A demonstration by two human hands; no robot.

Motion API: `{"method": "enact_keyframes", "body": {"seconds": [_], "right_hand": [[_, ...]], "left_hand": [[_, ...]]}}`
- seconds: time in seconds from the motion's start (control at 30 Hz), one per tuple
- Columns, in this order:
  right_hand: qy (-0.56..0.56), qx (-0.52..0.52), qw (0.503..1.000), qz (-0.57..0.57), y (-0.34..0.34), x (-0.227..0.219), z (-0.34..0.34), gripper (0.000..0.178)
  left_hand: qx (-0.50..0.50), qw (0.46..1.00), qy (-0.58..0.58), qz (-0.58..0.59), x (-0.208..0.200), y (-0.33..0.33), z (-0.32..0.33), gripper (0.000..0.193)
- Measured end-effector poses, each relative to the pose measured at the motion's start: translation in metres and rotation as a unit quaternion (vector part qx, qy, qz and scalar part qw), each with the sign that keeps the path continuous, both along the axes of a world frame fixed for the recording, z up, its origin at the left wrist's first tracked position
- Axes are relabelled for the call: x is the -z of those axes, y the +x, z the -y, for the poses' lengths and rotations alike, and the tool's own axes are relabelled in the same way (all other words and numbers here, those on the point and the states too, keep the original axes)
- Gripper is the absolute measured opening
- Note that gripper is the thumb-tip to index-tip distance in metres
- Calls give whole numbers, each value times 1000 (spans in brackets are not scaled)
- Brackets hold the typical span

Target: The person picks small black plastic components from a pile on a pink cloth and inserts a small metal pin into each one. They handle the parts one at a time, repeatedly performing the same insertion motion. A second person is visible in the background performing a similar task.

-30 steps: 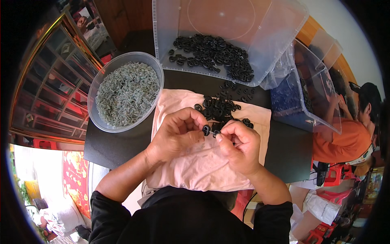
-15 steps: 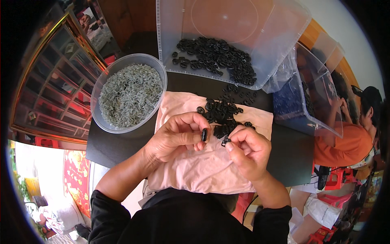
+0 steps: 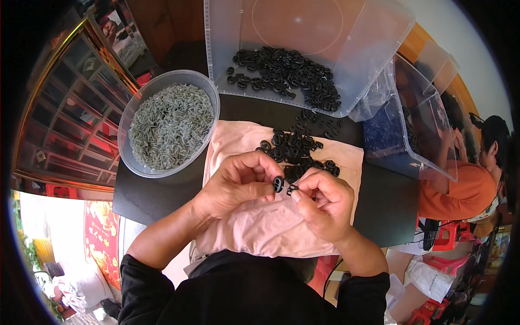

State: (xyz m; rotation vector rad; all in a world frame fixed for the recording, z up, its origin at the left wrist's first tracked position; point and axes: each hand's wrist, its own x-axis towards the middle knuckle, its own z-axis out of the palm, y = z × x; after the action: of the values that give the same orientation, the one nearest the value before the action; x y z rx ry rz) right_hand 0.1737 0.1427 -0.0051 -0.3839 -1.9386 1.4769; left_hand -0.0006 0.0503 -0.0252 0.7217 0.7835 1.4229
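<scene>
Left hand (image 3: 235, 183) pinched black oval part (image 3: 278, 184); right hand (image 3: 326, 203) pinched small black piece (image 3: 292, 190), partly hidden. Pale bit (image 3: 285, 187) between was unclear.

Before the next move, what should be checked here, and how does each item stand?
1. Left grip holding the black oval piece: ok, pinched at the fingertips.
2. Right grip holding the smaller black piece: ok, pinched.
3. Both pieces fully joined: cannot tell, too small.
4. Pile of black parts close by: ok, just beyond the hands on the pink cloth.
5. Round tub uncovered: ok, grey pieces exposed.
</scene>
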Motion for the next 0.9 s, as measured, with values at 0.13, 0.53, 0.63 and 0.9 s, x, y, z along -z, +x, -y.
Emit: {"method": "enact_keyframes", "body": {"seconds": [0.13, 0.53, 0.63, 0.9], "right_hand": [[1, 5, 1000, 2, -1, 2, 0, 11], [-6, 9, 1000, 15, -1, 4, 0, 12], [-8, 12, 1000, 20, -2, 6, -1, 13], [-40, 10, 999, 31, -5, 10, 0, 13]], "left_hand": [[-8, 1000, 7, -10, 0, 0, 1, 18], [-27, 998, 14, -62, 1, 2, 2, 18], [-35, 997, 22, -70, 0, 3, 3, 18], [-57, 988, 54, -132, 2, 6, 4, 20]]}}
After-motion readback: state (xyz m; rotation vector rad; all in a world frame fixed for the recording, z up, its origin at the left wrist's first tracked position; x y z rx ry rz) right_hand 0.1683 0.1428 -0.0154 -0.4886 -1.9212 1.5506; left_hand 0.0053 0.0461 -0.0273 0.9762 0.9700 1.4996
